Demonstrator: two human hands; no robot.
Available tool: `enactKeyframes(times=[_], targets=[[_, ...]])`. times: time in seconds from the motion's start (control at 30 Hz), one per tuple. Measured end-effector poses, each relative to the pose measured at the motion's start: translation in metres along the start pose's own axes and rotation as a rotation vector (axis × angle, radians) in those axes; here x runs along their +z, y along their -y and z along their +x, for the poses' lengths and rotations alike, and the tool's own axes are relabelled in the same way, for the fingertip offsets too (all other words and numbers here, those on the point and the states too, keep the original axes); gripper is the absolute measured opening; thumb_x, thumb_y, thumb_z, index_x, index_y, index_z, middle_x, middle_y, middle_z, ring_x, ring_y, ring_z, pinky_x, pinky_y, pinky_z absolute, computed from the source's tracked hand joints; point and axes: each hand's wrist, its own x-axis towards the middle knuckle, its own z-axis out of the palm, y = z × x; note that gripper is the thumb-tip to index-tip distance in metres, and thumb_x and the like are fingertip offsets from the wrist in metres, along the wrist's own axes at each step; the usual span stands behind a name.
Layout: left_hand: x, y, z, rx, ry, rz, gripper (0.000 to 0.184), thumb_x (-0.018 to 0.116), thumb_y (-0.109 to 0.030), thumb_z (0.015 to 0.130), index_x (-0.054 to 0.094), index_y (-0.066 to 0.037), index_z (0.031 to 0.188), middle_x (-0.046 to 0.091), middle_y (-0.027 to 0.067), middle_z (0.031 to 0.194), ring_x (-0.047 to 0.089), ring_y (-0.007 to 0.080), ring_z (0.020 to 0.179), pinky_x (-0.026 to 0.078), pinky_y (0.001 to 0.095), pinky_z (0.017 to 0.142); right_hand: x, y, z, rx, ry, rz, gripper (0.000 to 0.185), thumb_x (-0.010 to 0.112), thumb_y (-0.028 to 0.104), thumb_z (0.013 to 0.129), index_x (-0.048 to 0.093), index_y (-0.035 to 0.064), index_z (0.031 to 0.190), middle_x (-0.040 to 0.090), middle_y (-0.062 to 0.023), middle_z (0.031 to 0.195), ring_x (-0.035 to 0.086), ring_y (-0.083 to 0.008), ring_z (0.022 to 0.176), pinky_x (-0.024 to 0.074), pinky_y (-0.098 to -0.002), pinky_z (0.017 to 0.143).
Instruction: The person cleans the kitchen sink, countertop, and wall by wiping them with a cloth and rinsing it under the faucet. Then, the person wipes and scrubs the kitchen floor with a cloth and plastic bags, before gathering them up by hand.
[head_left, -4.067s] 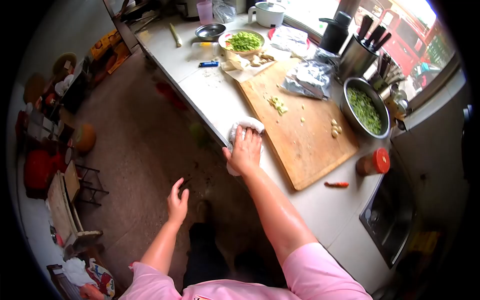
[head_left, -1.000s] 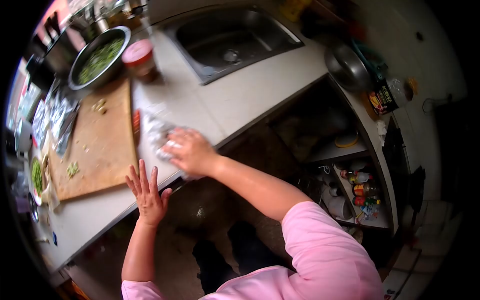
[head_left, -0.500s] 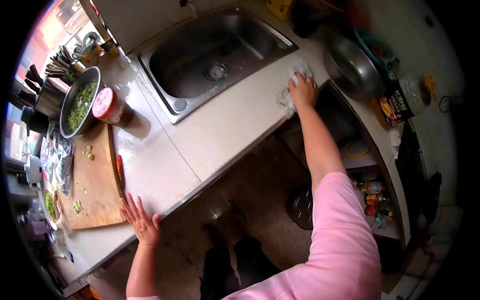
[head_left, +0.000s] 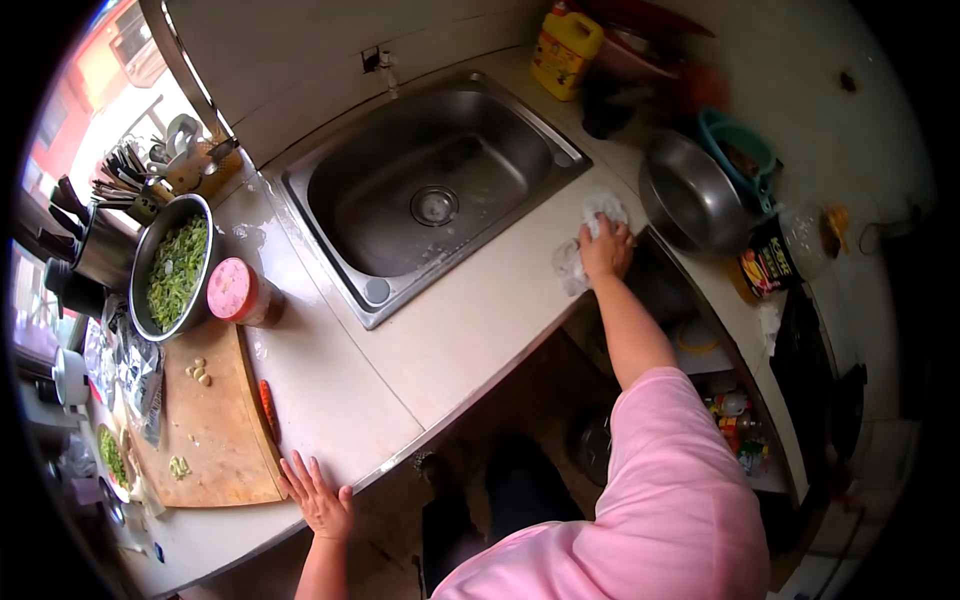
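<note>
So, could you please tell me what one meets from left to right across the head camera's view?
White pot, bowl of chopped greens, jar, sink, right hand on a white cloth, metal basin, large bottle.

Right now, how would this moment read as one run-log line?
right hand: on crumpled white cloth | left hand: open, beside flat tan wooden cutting board | cloth: on white countertop, near rectangular steel sink
</note>
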Motion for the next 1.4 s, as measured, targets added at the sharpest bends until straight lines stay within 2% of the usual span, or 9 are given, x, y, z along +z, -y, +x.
enactKeyframes(times=[0.7,0.77,0.87,0.97,1.03,1.13,1.2,1.3,1.4], targets=[[-0.003,-0.063,0.036,-0.470,0.080,0.173,0.054,0.053,-0.023,0.080,0.038,-0.008,0.129,0.010,0.0209,0.145,0.007,0.0380,0.134,0.007,0.0524,0.107,-0.032,0.131,-0.080,-1.309,0.471,0.877,0.027,0.068,0.026,0.068,0.062,0.0147,0.093,0.056,-0.0068,0.101,0.052,-0.0260,0.096,0.0434,-0.0388,0.082],[-0.018,-0.104,0.071,-0.307,-0.214,0.070,0.061,0.061,-0.017,0.076,0.036,-0.006,0.131,0.008,0.0217,0.144,0.008,0.0385,0.134,0.011,0.0505,0.108,-0.022,0.156,-0.100,-1.013,0.836,1.179,0.027,0.060,0.030,0.078,0.060,0.0146,0.100,0.059,-0.0076,0.101,0.055,-0.0264,0.095,0.0441,-0.0388,0.084],[-0.052,-0.174,0.127,-0.459,-0.298,-0.578,0.064,0.058,-0.018,0.082,0.025,-0.007,0.135,0.008,0.0204,0.145,0.013,0.0369,0.133,0.018,0.0446,0.107,-0.019,0.184,-0.089,0.526,2.043,1.838,0.035,0.047,0.038,0.087,0.056,0.0114,0.109,0.060,-0.0086,0.102,0.057,-0.0253,0.093,0.0450,-0.0386,0.085],[-0.046,-0.211,0.171,-0.662,-0.372,-1.529,0.066,0.052,-0.032,0.089,0.017,-0.009,0.139,0.006,0.0149,0.146,0.022,0.0306,0.131,0.023,0.0453,0.105,-0.062,0.185,-0.065,0.573,2.124,2.021,0.054,0.036,0.050,0.088,0.050,0.0058,0.117,0.058,-0.0103,0.108,0.056,-0.0254,0.097,0.0450,-0.0381,0.087],[-0.085,-0.230,0.208,-1.089,-0.178,-2.300,0.071,0.050,-0.044,0.087,0.016,-0.009,0.139,0.013,0.0136,0.145,0.028,0.0291,0.129,0.030,0.0493,0.101,-0.098,0.190,-0.057,0.538,2.092,1.984,0.053,0.043,0.049,0.086,0.049,0.0063,0.117,0.057,-0.0102,0.109,0.056,-0.0249,0.097,0.0455,-0.0376,0.087],[-0.059,-0.230,0.240,-0.438,0.228,-2.776,0.068,0.051,-0.046,0.086,0.025,-0.007,0.136,0.032,0.0143,0.137,0.039,0.0294,0.121,0.039,0.0519,0.094,-0.095,0.184,-0.045,0.458,2.118,1.867,0.051,0.054,0.042,0.083,0.048,0.0068,0.119,0.056,-0.0096,0.109,0.056,-0.0233,0.096,0.0459,-0.0365,0.086],[-0.042,-0.237,0.265,-0.539,0.216,-2.711,0.059,0.051,-0.043,0.087,0.034,-0.006,0.130,0.044,0.0135,0.127,0.047,0.0289,0.114,0.044,0.0494,0.090,-0.061,0.188,-0.028,0.386,2.111,1.780,0.047,0.066,0.026,0.078,0.049,0.0082,0.118,0.056,-0.0085,0.107,0.056,-0.0211,0.094,0.0466,-0.0341,0.084],[-0.009,-0.235,0.308,-0.720,0.087,-2.504,0.037,0.052,-0.024,0.088,0.046,-0.004,0.118,0.058,0.0112,0.110,0.059,0.0254,0.097,0.048,0.0422,0.085,-0.013,0.205,0.026,-1.043,0.886,1.213,0.028,0.066,0.015,0.074,0.060,0.0039,0.098,0.059,-0.0103,0.091,0.058,-0.0216,0.086,0.0472,-0.0323,0.077],[-0.014,-0.224,0.370,-0.775,-0.165,-2.328,0.033,0.053,-0.005,0.083,0.047,-0.002,0.116,0.059,0.0106,0.106,0.060,0.0226,0.092,0.050,0.0359,0.079,0.024,0.238,0.104,-0.902,0.871,0.952,0.028,0.068,0.014,0.071,0.060,0.0022,0.095,0.059,-0.0117,0.090,0.058,-0.0231,0.085,0.0468,-0.0338,0.077]])
